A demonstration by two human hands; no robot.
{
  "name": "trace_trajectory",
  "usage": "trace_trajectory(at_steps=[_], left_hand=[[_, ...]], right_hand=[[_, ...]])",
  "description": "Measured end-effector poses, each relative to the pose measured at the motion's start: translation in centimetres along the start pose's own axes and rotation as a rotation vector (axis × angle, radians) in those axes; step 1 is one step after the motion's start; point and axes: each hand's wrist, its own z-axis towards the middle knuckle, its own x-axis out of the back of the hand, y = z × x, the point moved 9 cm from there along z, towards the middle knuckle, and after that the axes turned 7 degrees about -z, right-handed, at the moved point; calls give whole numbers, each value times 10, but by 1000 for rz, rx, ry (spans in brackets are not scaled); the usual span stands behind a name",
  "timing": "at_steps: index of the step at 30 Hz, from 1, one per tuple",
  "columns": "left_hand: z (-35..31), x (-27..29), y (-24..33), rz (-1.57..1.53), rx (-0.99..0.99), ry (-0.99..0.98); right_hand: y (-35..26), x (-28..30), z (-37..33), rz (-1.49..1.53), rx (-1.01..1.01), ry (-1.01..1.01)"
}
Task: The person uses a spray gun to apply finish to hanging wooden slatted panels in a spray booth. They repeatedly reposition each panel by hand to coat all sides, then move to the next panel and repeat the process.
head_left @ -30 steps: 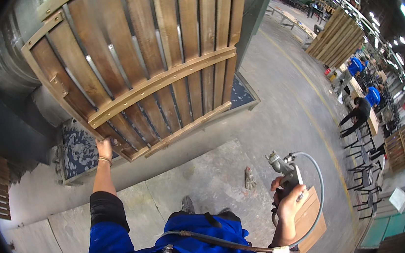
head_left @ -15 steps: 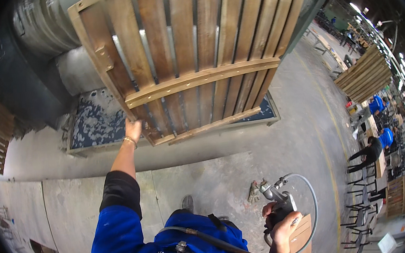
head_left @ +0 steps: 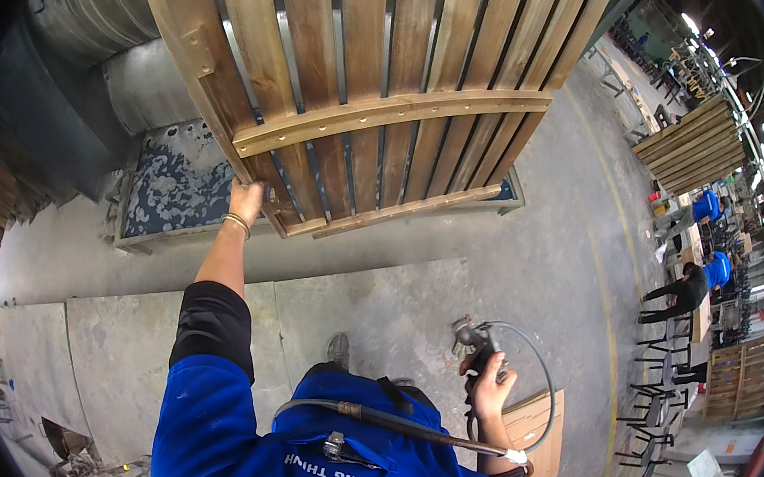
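A large brown slatted wooden panel (head_left: 365,73), with screwed cross battens, hangs or stands tilted in front of me. What holds its top lies outside the view. My left hand (head_left: 248,201) is closed around the panel's left edge, close to its lower corner. Lower right, my right hand (head_left: 489,388) grips a metal spray gun (head_left: 478,340) by its handle, apart from the panel. From the gun a thin grey hose (head_left: 544,361) loops out and down past my forearm. A thicker hose (head_left: 401,423) crosses my blue jacket.
Behind the panel lies a low metal-rimmed trough (head_left: 145,239) holding dark liquid with pale floating patches. Large grey ducting (head_left: 90,27) rises at the back left. Cardboard (head_left: 537,427) lies by my right forearm. At the right, people in blue work among chairs and another slatted panel (head_left: 689,146).
The panel appears higher and slightly further right in view, my left hand still on it. My right hand and the spray gun have shifted left and up. The view itself has moved.
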Motion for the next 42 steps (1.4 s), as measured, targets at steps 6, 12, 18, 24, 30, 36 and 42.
trace_trajectory(at_steps=[6, 12, 18, 24, 30, 36, 42], left_hand=[[-8, -1, 14, -49, -65, -21], [-6, -2, 9, -66, -2, -43], [-12, 4, 18, 23, -189, 16], [-27, 2, 31, -39, -157, 5], [-43, 1, 41, -134, -80, 35], [-33, 4, 29, -97, -110, 67], [-32, 2, 21, -71, -96, 54]], right_hand=[[-8, 7, 6, 125, -9, 26], [-17, 100, 42, 155, 50, 450], [-58, 131, 40, 129, 202, 451], [-173, 158, 11, 116, 516, 576], [-287, 192, -29, 261, 920, 602], [-311, 195, -43, 250, 1023, 442], [-274, 169, -30, 5, 811, 276]])
